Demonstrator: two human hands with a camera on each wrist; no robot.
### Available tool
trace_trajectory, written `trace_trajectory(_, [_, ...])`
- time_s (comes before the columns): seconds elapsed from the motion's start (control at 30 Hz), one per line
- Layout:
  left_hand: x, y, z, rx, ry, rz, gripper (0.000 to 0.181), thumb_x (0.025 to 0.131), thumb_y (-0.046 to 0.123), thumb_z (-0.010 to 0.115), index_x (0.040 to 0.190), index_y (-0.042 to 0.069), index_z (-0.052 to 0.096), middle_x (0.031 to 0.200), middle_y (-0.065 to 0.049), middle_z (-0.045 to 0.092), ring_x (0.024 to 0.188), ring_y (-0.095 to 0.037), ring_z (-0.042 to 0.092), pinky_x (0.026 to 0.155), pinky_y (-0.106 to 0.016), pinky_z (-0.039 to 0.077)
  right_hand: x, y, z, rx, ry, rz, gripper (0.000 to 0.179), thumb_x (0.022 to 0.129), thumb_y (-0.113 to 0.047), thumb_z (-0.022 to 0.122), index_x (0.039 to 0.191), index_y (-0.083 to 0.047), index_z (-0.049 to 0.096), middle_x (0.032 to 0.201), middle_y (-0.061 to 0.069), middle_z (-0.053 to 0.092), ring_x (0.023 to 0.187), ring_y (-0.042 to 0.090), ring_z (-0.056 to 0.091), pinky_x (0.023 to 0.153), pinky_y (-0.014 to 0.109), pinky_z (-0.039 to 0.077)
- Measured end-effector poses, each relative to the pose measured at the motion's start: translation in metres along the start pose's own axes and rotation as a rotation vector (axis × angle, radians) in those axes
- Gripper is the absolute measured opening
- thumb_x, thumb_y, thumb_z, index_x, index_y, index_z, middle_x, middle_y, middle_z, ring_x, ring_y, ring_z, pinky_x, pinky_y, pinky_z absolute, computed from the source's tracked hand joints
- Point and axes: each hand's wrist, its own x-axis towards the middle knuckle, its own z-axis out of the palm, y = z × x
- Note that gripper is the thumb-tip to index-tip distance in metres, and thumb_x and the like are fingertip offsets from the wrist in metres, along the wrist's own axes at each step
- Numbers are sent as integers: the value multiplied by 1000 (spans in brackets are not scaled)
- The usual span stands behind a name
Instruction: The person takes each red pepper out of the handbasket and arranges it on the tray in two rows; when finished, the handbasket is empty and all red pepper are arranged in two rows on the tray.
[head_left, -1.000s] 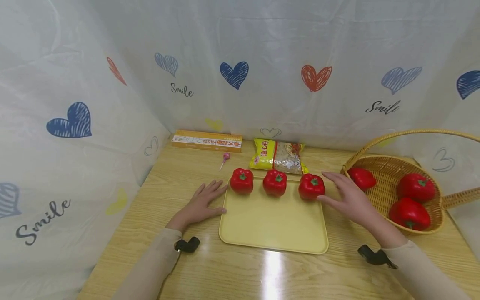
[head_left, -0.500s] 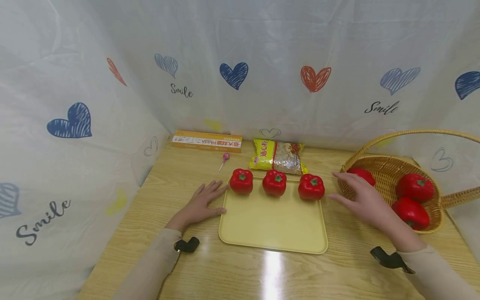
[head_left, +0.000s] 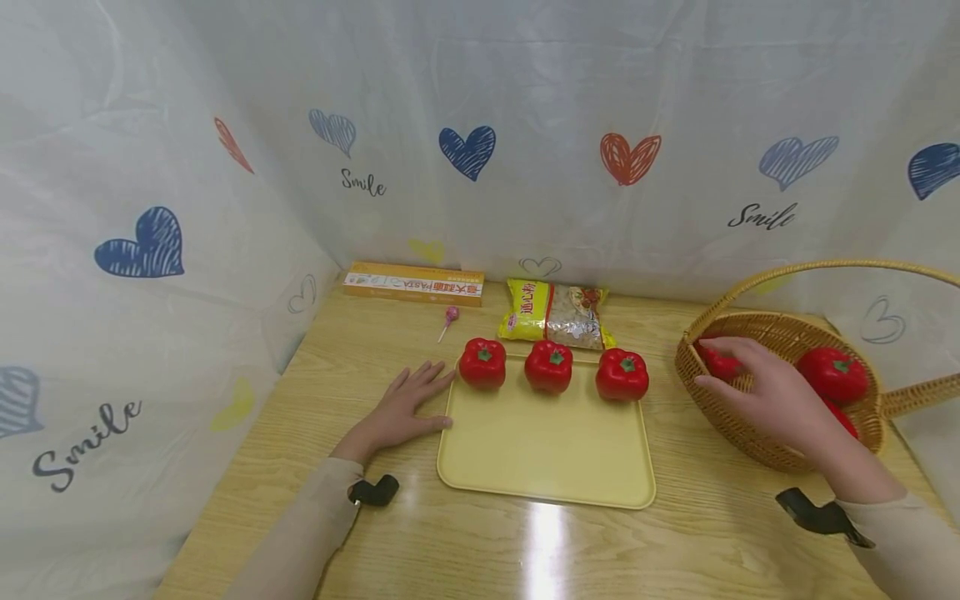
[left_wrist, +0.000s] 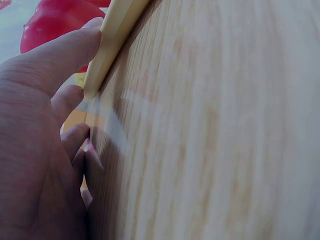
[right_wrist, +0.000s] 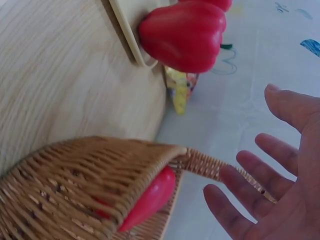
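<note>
Three red bell peppers stand in a row along the far edge of a yellow tray (head_left: 547, 458): a left one (head_left: 483, 365), a middle one (head_left: 549, 367) and a right one (head_left: 622, 375). My left hand (head_left: 401, 410) rests at the tray's left edge, fingers spread, thumb touching the rim (left_wrist: 112, 45). Over the wicker basket (head_left: 738, 433) hovers my right hand (head_left: 780, 400), fingers relaxed and holding nothing. It is nearest a red pepper (right_wrist: 155, 197) at the basket's left, partly hidden. Another pepper (head_left: 832, 373) lies at the basket's right, and one below it is mostly covered by my hand.
Behind the tray lie a yellow pasta bag (head_left: 557, 312), a lollipop (head_left: 450, 318) and an orange pasta box (head_left: 414, 283). The basket's tall handle (head_left: 825, 264) arches over its far side. A white curtain (head_left: 540, 100) printed with hearts closes off the back and left.
My right hand has moved right, away from the tray's right pepper, and is now over the basket. My left hand and the peppers on the tray have stayed put.
</note>
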Motion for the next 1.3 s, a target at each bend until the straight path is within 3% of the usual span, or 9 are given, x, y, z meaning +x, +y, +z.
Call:
trace_trajectory(0.33, [-1,0,0,-5,3,-3,81,93,49,71,160,21,35,168,-8,23,156,-30,11,125,-54,-3,7,14,-14,-74,-24,13,61,93,-34,76,139,0,56,135,31,55,113,54,56,86,73,47])
trace_trajectory(0.73, [-1,-2,1,7,-1,-1,80,93,50,69,160,22,35,168,-7,23,156,-30,10,124,-54,-3,20,31,-24,-43,-92,23,56,96,-31,73,138,2,57,136,33,55,120,56,51,93,74,41])
trace_trajectory(1.0, [-1,-3,1,14,-2,5,81,94,50,69,161,22,34,168,-7,22,156,-30,10,124,-54,-2,32,41,-28,-18,-120,18,52,96,-29,74,138,-1,59,131,30,61,124,50,51,97,71,39])
trace_trajectory(1.3, [0,-3,2,12,-2,8,81,94,51,69,161,22,34,169,-7,22,156,-31,10,124,-55,-1,44,56,-28,-33,-126,-43,46,94,-22,76,132,-1,64,129,28,63,121,50,54,96,69,41])
